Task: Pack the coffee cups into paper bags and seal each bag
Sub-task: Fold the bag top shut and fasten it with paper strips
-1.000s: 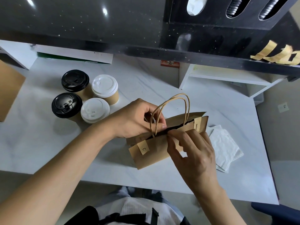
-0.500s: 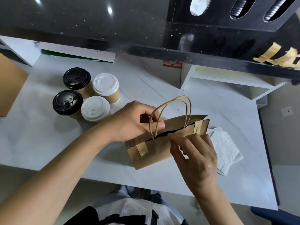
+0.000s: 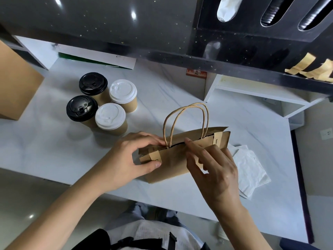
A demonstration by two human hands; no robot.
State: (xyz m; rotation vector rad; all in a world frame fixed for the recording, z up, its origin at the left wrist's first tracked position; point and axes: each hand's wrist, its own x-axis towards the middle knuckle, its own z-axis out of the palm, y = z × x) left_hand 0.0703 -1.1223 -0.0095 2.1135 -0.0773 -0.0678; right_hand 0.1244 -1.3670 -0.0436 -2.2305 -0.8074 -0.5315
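A brown paper bag [image 3: 176,159] with twine handles stands on the white marble counter [image 3: 54,141], its mouth nearly closed. My left hand [image 3: 129,159] pinches the bag's left end, thumb on the near side over a paper sticker, fingers at the top edge by the handle. My right hand [image 3: 212,168] touches the bag's top edge with the forefinger, the other fingers loosely bent against its front. Four lidded coffee cups stand in a cluster at the left: two with black lids [image 3: 82,108] [image 3: 93,83] and two with white lids [image 3: 110,116] [image 3: 123,91].
White paper napkins [image 3: 252,170] lie right of the bag. A brown cardboard box [image 3: 16,87] stands at the far left. A dark raised counter with a cup and lid dispenser [image 3: 270,13] runs along the back, with paper strips [image 3: 313,69] on its right ledge.
My left hand has shifted from the bag's mouth by the handles to pinching its left end. The bag's mouth has closed further. My right hand stays at the top edge.
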